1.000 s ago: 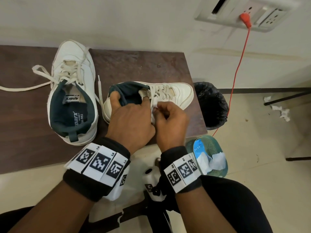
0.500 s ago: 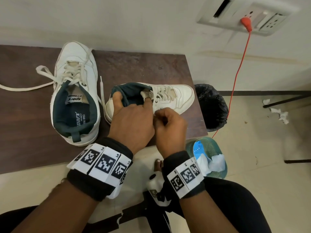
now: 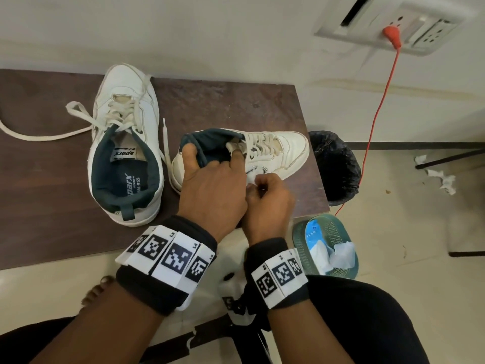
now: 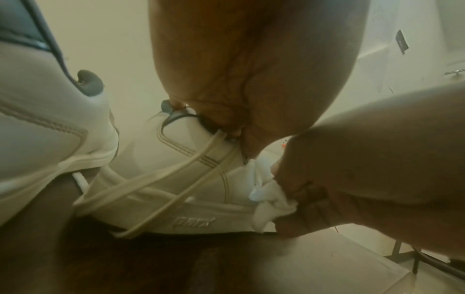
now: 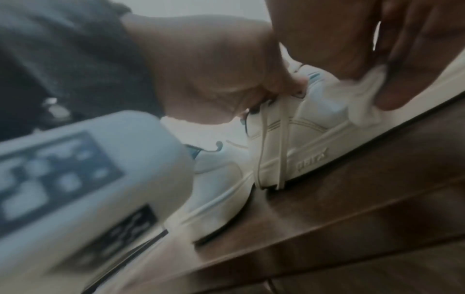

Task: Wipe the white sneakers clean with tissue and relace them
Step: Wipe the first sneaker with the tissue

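At the far left of the dark wooden table (image 3: 39, 195) we leave the other sneaker (image 3: 126, 143) flat on its sole, toe pointing away from us. Its lace (image 3: 47, 134) trails loose across the wood, so relacing on that one looks to us not yet done. It sits just beside the shoe in hand, close enough to reach next.

In the middle, our left hand (image 3: 210, 185) grips the collar of the tipped sneaker (image 3: 278, 153), thumb hooked on the outside of the dark lining and fingers curled over the opening. We hold it this way, we judge, to keep the shoe rolled onto its side and steady, so the white side panel faces the other hand. From the left wrist camera its lace (image 4: 161, 191) hangs in loops down the side wall.

Next, our right hand (image 3: 267, 198) pinches a crumpled tissue (image 4: 266, 201) between curled fingers and presses it to the shoe's side, near the sole.

Further right, on the floor, a black-lined bin (image 3: 334, 164) and a green basket (image 3: 325, 248) holding tissues stand near the table's end, handy for fresh and spent paper.
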The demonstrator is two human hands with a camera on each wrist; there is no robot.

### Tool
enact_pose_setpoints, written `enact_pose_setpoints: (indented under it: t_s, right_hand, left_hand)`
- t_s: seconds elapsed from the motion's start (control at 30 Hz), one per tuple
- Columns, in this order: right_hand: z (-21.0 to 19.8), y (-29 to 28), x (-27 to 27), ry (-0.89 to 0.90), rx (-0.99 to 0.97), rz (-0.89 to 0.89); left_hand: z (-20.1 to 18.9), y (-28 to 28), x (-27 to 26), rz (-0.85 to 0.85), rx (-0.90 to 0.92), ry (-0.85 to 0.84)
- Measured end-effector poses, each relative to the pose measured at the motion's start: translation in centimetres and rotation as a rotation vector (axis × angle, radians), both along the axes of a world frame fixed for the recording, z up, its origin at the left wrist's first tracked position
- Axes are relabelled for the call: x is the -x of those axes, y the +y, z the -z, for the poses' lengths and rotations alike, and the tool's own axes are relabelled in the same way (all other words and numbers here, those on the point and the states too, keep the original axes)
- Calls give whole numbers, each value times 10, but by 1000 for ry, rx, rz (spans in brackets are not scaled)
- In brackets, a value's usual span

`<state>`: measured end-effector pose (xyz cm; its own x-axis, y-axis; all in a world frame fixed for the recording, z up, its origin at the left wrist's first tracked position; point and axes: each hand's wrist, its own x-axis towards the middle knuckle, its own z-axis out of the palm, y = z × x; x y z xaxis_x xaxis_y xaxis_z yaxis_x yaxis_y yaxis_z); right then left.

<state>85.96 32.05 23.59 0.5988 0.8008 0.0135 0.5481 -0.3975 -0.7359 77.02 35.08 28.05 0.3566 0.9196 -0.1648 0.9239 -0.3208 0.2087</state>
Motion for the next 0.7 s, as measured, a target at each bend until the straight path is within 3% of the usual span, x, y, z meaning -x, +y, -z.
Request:
enact_pose_setpoints:
  t_s: [0.13,0.27,0.5,0.6,0.7]
  right_hand:
    - [-7,-6,-2,-59,53,-126]
    - [-7,1,-21,7,108,52]
    - [-19,-2,-1,188,49,75]
    - [-19,-1,3,265,27,116]
    - [-20,2,3,325,17,138]
  left_hand:
    - [1,-3,-1,-5,1,28]
    - [-4,-5,4,15,-65,43]
    - [-12,9,27,-148,-346,-217]
    - [-13,14,35,-232,-290,-174]
    - [-13,13,33,-297,-103,-85]
